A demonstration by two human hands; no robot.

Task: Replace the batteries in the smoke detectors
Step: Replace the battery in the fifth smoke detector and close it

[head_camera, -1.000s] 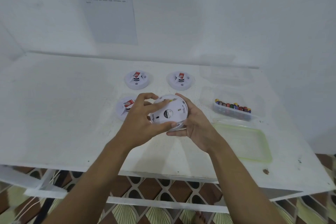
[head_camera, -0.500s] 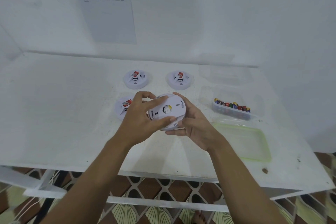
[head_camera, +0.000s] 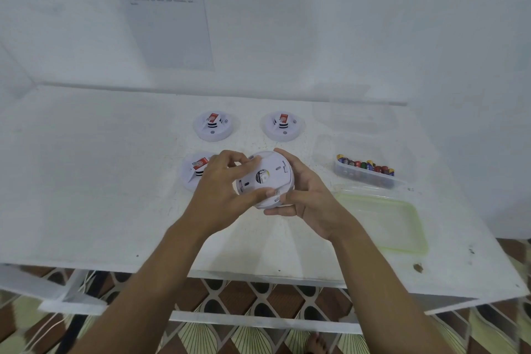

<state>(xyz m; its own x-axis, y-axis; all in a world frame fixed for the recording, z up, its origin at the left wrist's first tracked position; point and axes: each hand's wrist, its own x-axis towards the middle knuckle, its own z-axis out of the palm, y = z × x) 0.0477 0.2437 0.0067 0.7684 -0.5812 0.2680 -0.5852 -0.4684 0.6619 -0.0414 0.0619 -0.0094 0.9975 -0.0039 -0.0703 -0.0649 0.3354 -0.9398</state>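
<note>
I hold a round white smoke detector above the table's middle, its back plate with a round label turned toward me. My left hand grips its left side, fingers curled over the top edge and thumb along the lower edge. My right hand cups its right side from beneath. Three more white detectors lie face up on the table: one partly behind my left hand, one at the back left and one at the back right. A clear box of coloured batteries stands to the right.
A shallow tray with a pale green rim lies near my right wrist. Two clear lids or containers sit behind the battery box. A printed sheet hangs on the back wall. The white table ends at a front edge above patterned flooring.
The detector's back plate has turned counter-clockwise between my hands, so its label and slots sit at a new angle. Both hands stay in about the same place.
</note>
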